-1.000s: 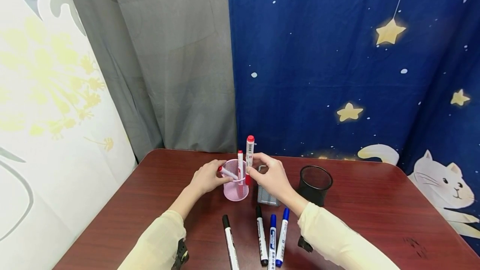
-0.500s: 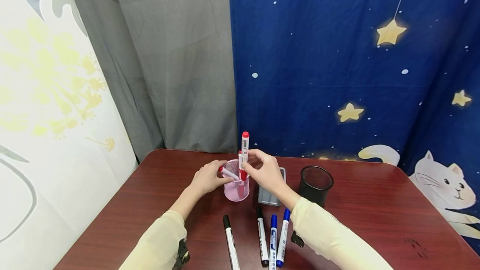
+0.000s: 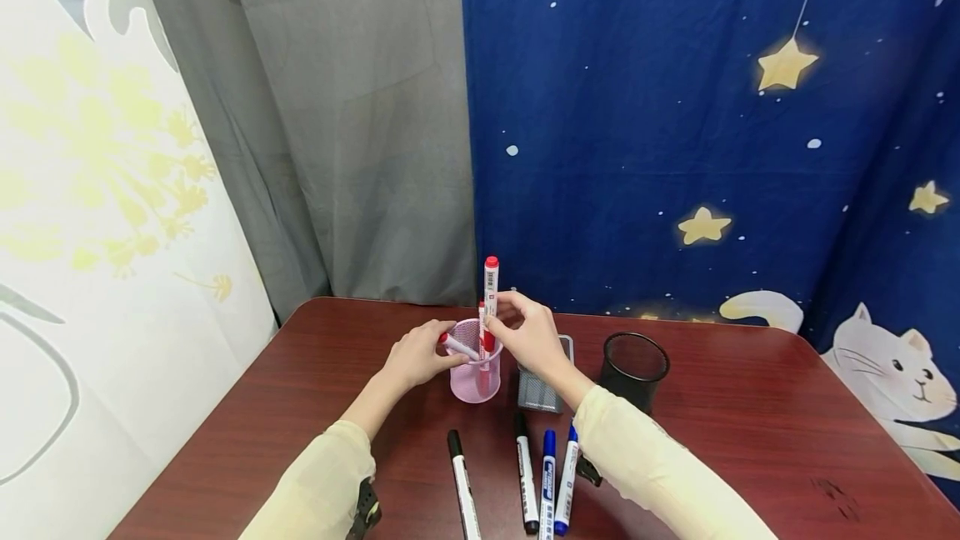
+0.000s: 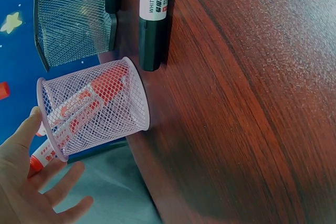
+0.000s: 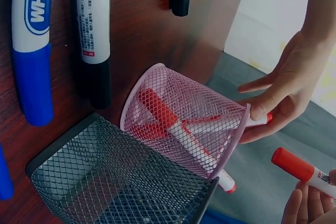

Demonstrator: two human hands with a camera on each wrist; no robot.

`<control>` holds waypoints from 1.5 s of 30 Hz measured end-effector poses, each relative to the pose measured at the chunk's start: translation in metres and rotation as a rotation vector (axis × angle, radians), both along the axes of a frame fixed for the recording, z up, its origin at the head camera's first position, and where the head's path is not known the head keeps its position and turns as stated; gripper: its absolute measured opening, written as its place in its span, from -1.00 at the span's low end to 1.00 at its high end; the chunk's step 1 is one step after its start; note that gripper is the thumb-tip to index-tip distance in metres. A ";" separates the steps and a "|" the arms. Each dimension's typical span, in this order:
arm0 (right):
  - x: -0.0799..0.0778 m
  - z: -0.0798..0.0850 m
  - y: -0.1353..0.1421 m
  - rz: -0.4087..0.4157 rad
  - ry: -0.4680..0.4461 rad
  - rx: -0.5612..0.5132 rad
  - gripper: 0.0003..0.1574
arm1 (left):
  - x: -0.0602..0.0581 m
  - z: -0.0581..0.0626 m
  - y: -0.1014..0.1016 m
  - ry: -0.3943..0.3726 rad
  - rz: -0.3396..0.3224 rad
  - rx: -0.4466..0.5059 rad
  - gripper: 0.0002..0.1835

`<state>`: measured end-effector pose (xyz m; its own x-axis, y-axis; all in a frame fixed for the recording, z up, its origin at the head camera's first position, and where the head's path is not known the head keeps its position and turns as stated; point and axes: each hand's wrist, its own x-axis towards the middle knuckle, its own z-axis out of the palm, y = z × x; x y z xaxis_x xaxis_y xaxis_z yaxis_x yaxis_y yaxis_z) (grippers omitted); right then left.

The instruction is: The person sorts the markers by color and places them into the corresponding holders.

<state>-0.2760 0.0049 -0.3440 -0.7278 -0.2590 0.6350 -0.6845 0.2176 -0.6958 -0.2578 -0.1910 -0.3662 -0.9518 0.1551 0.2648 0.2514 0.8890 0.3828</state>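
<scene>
My left hand (image 3: 416, 355) holds the pink mesh pen holder (image 3: 474, 387) by its rim, thumb in front and fingers round the left side. Two red whiteboard markers stand inside it: one leaning marker (image 3: 459, 347) near my left thumb, and a more upright marker (image 5: 197, 148) whose red lower end shows through the mesh in the right wrist view. Above the holder's opening, my right hand (image 3: 531, 340) pinches a third red marker (image 3: 491, 283) upright. Its lower red end (image 5: 293, 164) shows outside the rim in the right wrist view.
A dark rectangular mesh holder (image 3: 540, 394) stands right of the pink one, partly behind my right hand. Further right is a round black mesh cup (image 3: 632, 369). Nearer lie two black markers (image 3: 464, 486) and two blue markers (image 3: 548, 473). Curtains (image 3: 382, 190) hang behind the table.
My right hand has carried the red marker a little left, from beside the holder's right rim to over its opening. My left hand has stayed on the holder.
</scene>
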 end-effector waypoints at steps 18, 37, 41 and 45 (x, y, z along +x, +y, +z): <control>-0.011 -0.003 -0.011 -0.004 -0.009 0.009 -0.72 | 0.000 0.000 0.001 0.000 -0.003 -0.004 -0.34; -0.016 -0.014 -0.018 -0.027 -0.013 0.055 -0.72 | 0.002 0.000 0.001 0.005 -0.003 -0.006 -0.33; -0.017 -0.019 -0.019 -0.038 -0.018 0.074 -0.72 | 0.002 0.000 0.001 -0.004 0.004 0.001 -0.33; -0.018 -0.025 -0.018 -0.032 -0.015 0.086 -0.72 | 0.002 0.001 0.001 -0.006 0.005 -0.001 -0.33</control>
